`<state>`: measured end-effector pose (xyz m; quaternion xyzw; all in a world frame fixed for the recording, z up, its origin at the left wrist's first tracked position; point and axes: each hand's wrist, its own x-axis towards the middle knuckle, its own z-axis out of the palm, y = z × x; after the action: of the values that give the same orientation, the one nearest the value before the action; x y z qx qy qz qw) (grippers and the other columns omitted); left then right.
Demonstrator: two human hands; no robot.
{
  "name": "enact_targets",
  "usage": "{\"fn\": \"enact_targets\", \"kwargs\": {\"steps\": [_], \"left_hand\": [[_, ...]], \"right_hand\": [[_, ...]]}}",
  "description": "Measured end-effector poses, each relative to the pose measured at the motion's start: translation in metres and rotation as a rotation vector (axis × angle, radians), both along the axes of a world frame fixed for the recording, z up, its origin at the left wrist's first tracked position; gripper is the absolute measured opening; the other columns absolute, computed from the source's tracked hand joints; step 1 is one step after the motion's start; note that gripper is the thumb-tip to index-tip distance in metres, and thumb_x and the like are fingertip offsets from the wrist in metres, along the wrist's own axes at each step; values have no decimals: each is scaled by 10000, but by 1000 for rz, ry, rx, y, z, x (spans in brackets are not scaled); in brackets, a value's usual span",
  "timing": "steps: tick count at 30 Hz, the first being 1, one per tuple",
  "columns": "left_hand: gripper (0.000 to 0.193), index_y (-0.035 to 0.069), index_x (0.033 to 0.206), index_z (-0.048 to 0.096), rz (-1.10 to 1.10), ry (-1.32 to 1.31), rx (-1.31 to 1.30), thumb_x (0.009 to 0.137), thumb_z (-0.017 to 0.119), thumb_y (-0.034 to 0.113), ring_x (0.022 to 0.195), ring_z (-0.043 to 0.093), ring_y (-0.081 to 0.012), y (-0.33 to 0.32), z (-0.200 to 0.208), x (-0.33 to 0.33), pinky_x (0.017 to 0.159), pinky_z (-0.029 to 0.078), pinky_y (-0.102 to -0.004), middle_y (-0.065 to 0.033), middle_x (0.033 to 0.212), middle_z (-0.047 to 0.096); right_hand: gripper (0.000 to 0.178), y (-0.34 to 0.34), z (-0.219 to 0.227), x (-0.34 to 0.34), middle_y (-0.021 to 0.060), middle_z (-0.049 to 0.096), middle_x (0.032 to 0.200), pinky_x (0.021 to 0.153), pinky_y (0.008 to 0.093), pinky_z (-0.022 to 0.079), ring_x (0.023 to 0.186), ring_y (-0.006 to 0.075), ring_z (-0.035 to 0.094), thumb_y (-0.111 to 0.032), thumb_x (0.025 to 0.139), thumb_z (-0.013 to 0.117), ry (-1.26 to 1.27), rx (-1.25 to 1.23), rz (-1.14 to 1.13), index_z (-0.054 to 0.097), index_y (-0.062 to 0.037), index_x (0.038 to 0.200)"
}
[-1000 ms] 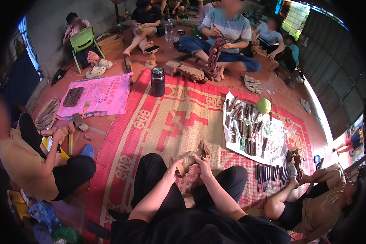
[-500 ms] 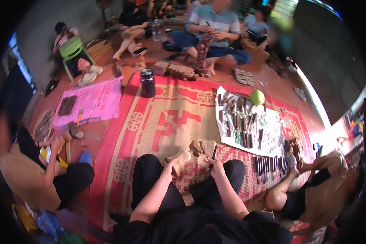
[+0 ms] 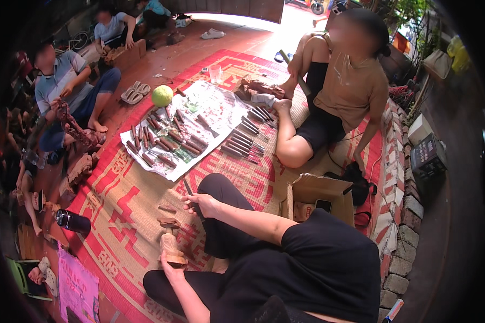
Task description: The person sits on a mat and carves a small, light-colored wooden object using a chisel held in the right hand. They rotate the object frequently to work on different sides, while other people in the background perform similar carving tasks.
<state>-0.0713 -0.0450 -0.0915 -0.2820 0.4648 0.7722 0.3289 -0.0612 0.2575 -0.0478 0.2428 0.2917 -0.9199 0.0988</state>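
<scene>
My left hand (image 3: 172,269) is closed around the base of a pale wooden carving (image 3: 170,243), which lies over the woven mat near my knee. My right hand (image 3: 203,204) grips a slim dark carving tool (image 3: 188,187), its upper end pointing away from me; the fingers partly cover it, and its exact kind is hard to make out. Just beyond the carving are a brown wood piece (image 3: 168,222) and a smaller wood strip (image 3: 167,209). The tool does not touch the carving.
A white sheet (image 3: 221,102) bears several wooden-handled tools and adjoins a row of chisels (image 3: 243,144). Beside it sits a green round fruit (image 3: 163,96). A co-worker (image 3: 350,86) sits at the right, near an open cardboard box (image 3: 320,188). A dark flask (image 3: 73,221) lies toward the left.
The view has swung to the right, bringing the right-hand co-worker, the cardboard box and the brick edging into sight. Both hands keep hold of the carving and the tool.
</scene>
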Motion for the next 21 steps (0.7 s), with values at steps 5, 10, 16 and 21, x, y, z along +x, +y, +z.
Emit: {"fn": "enact_targets", "kwargs": {"steps": [5,10,16,21], "left_hand": [[536,198,1152,518,-16,11,-28,734,655,504,890,542,-297,-2,8,0,659,428,-488,-89,1045,565],[511,195,1140,531,-15,53,-70,744,633,502,881,548,-289,-1,11,2,645,417,-484,-85,1028,579],[591,201,1174,489,-13,53,-53,702,695,492,937,532,-295,3,10,6,653,435,-486,-91,1077,543],[549,170,1132,505,-7,36,-74,724,681,492,857,567,-284,3,10,6,612,448,-459,-107,1019,572]], "right_hand": [[111,-7,-9,-1,61,640,855,459,237,329,575,91,543,-163,932,529,-6,114,119,534,-122,1034],[204,-11,-19,-4,70,639,866,460,228,382,599,88,566,-30,904,501,12,203,141,526,-26,1106],[132,-5,-16,4,78,641,839,532,274,445,602,117,589,-63,912,507,72,193,168,587,-11,1003],[166,-6,-5,3,71,616,833,547,270,467,628,118,596,-123,931,530,68,224,183,594,-10,1034]]}}
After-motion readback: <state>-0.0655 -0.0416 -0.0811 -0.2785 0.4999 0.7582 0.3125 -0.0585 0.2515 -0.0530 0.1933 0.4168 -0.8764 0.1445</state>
